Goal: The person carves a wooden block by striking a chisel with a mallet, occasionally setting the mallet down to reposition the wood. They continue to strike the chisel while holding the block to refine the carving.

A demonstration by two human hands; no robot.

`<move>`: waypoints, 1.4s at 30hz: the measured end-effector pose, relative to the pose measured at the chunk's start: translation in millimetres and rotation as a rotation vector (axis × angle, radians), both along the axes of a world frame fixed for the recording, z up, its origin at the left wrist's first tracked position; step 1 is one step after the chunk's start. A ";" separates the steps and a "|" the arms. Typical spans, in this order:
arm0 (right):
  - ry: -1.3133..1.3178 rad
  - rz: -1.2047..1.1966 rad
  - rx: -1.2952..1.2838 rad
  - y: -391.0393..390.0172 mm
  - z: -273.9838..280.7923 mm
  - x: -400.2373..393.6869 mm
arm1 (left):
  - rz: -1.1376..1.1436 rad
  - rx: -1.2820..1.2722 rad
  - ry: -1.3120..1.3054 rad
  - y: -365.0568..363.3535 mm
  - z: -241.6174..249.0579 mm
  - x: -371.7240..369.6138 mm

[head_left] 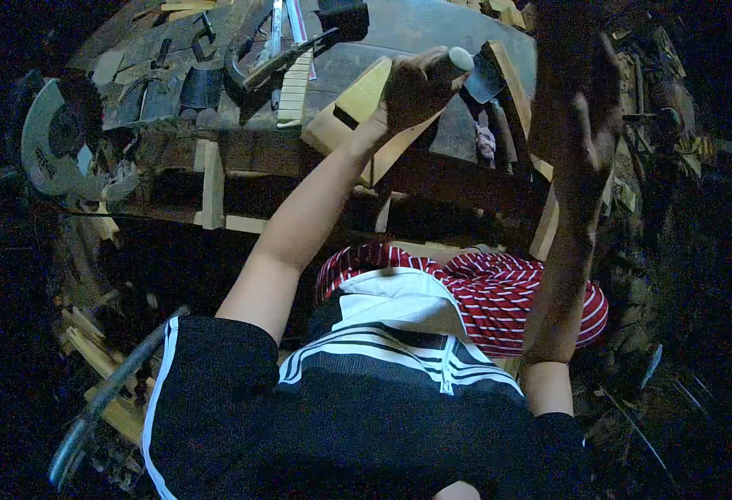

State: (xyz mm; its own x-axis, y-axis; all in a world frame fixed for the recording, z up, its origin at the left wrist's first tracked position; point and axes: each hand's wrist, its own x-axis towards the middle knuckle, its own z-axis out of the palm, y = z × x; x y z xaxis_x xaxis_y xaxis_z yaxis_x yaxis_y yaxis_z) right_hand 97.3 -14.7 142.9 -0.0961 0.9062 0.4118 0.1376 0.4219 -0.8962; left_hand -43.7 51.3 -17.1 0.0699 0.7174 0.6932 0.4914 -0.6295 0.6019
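Observation:
My left hand [416, 90] is closed around something with a pale, rounded end [461, 58] that sticks out by the thumb; the rest of it is hidden in the fist. The hand rests over a light wooden piece [364, 92] at the bench edge, with more pale wood [399, 152] running below the wrist. Raised closer to the camera on the right, my right hand [591, 129] is in deep shadow. Its fingers appear wrapped around a large dark object [564, 62], whose kind I cannot make out.
On the worn workbench [433, 21] lie a folding ruler [295, 87], a dark-handled tool [287, 60] and several other tools. A circular guard or disc [45, 146] stands at left. Wood offcuts lie around; a metal pipe [116, 392] is at lower left. Red striped cloth [499, 300] covers my lap.

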 end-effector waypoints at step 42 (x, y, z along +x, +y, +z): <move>-0.952 -0.142 -0.467 -37.6 -211.2 -2.2 | -0.331 -0.542 -1.017 23.4 12.3 -91.9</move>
